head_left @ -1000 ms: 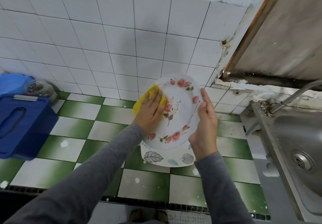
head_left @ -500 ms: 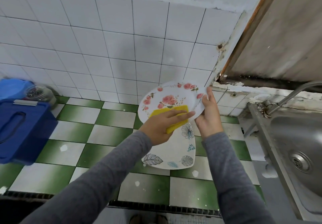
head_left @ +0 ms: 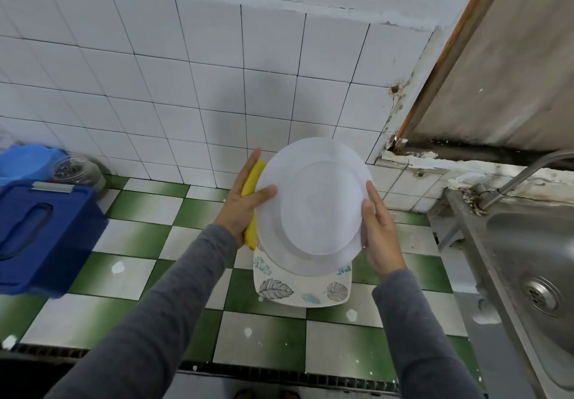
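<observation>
Over the counter point(head_left: 133, 237), fingers point(head_left: 264, 195) apparently flank the plate point(head_left: 313, 206).

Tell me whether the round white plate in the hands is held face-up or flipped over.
Flipped over: the round white plate turns its plain underside, with the raised foot ring, toward the camera.

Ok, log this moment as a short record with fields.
activity: dish wiping, by hand
round plate: held up, plain white underside toward the camera
left hand: pinches the left rim, thumb on the underside
yellow sponge: between the left fingers and the plate
right hand: holds the right rim
square plate: leaf-printed, lies on the checkered counter below
sink: at the right
</observation>
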The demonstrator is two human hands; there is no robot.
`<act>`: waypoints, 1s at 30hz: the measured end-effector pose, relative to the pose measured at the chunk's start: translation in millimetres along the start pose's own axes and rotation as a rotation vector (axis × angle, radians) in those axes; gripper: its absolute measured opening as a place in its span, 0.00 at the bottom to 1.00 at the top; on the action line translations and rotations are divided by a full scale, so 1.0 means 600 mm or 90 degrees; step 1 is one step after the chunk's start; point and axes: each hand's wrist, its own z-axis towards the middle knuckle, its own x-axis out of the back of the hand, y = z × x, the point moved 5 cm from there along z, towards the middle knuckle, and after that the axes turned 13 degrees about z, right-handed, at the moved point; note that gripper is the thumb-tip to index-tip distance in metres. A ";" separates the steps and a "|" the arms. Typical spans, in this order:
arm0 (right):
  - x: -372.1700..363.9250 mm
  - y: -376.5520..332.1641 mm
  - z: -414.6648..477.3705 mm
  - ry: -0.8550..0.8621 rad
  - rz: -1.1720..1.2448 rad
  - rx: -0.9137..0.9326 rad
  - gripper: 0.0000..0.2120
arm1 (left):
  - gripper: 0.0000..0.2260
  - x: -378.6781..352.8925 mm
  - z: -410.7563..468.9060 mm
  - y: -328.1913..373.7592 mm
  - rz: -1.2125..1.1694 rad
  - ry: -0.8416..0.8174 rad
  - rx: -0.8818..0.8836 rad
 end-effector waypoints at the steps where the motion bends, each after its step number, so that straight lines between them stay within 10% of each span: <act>1: 0.006 -0.002 0.003 0.008 0.026 0.006 0.18 | 0.31 0.005 0.004 -0.004 -0.006 0.001 0.006; 7: 0.016 -0.006 -0.001 0.024 0.199 -0.046 0.15 | 0.28 0.036 0.018 -0.015 0.023 0.049 0.017; 14: -0.030 -0.042 -0.027 -0.024 0.190 -0.036 0.19 | 0.19 0.063 0.025 0.009 0.122 0.371 -0.098; 23: -0.180 -0.047 -0.059 -0.098 -0.074 0.096 0.18 | 0.24 -0.129 0.013 0.021 0.442 0.108 -0.361; 30: -0.184 -0.050 -0.082 -0.115 -0.178 0.165 0.21 | 0.23 -0.089 0.057 0.042 0.376 0.146 -0.258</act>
